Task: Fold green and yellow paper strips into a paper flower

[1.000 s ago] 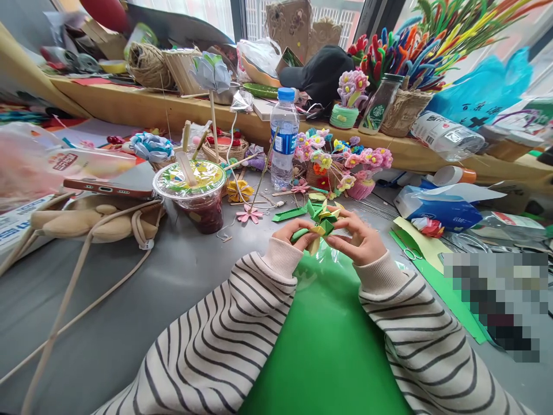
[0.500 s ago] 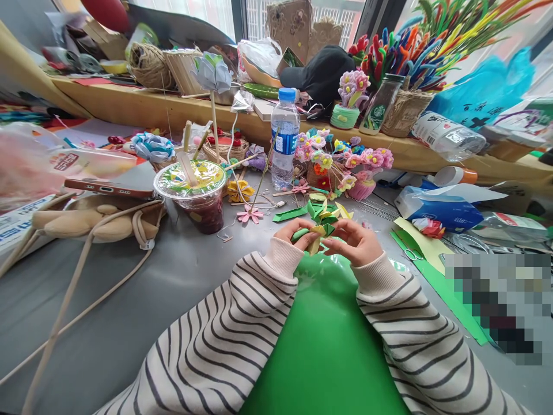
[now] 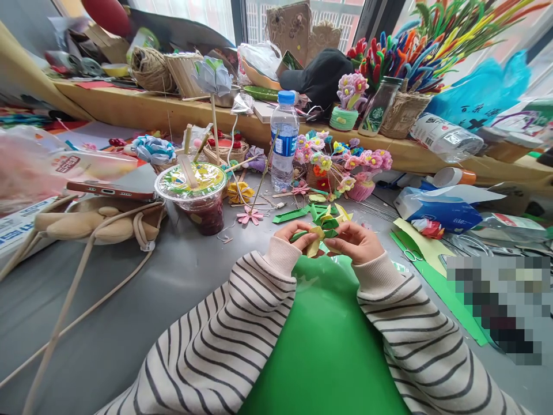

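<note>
Between my hands is a folded paper flower (image 3: 317,235) with yellow and green pieces. My left hand (image 3: 295,233) is closed on its left side, fingers pinching a yellow part and a green piece. From the right, my right hand (image 3: 356,242) pinches a green part of the same flower, thumb and forefinger together. Fingers cover some of the folds. More folded green paper strips (image 3: 290,215) and yellow pieces lie on the table just beyond my hands. Under my wrists is a shiny green sheet or apron (image 3: 326,340).
Left of my hands stand a lidded drink cup (image 3: 207,216) and a beige bag (image 3: 99,222) with a phone on it. A water bottle (image 3: 284,155) stands behind. Scissors (image 3: 412,255), green paper (image 3: 453,305) and a blue tissue pack (image 3: 438,210) lie right.
Both hands keep hold of the paper flower in nearly the same spot. The flower has turned slightly between the fingers, and its green parts sit at a different angle.
</note>
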`<move>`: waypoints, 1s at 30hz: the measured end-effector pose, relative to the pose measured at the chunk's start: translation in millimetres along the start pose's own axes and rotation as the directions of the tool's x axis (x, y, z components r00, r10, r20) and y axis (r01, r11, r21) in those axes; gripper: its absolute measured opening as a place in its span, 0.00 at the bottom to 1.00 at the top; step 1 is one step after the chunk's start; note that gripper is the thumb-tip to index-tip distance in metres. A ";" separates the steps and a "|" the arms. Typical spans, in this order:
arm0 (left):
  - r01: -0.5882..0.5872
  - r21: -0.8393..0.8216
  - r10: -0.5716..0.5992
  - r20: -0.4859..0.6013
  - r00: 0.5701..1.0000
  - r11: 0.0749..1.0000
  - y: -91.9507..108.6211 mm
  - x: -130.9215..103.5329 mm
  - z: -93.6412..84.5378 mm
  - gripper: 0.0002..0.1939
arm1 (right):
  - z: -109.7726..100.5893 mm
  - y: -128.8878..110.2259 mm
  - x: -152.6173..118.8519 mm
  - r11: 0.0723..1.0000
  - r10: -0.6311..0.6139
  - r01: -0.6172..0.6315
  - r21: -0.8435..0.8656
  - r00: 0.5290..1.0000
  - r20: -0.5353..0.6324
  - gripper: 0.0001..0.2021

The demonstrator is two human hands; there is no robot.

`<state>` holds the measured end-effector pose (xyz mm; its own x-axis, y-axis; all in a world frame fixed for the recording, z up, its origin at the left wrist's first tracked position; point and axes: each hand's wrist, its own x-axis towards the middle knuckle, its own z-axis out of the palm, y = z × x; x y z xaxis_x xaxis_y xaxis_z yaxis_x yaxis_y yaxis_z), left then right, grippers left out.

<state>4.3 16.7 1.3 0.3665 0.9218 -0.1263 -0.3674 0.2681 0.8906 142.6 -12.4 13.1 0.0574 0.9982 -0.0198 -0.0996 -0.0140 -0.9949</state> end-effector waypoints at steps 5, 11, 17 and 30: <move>0.039 0.031 -0.040 0.023 0.999 0.999 0.1 1.6 -1.2 0.17 | 0.6 -2.6 -1.3 0.997 0.071 -0.071 0.003 0.997 -0.004 0.12; -0.075 0.096 0.070 0.052 0.996 0.993 -0.8 0.4 -0.6 0.16 | -0.9 2.2 1.6 0.999 0.003 -0.002 -0.042 1.000 0.019 0.12; -0.207 0.153 0.199 0.060 0.978 0.966 -4.4 0.1 -1.6 0.13 | -0.3 10.4 2.4 0.968 -0.213 0.209 -0.136 0.977 -0.018 0.11; -0.254 0.214 0.246 0.063 0.967 0.943 -3.9 -2.3 0.3 0.11 | -0.5 10.5 -0.1 0.860 -0.441 0.412 -0.300 0.897 -0.032 0.05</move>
<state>5.1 13.4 -1.7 0.3183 0.9398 0.1243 -0.2563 -0.0410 0.9657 142.0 -12.7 2.6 0.1268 0.8997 0.4176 0.2360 0.3816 -0.8937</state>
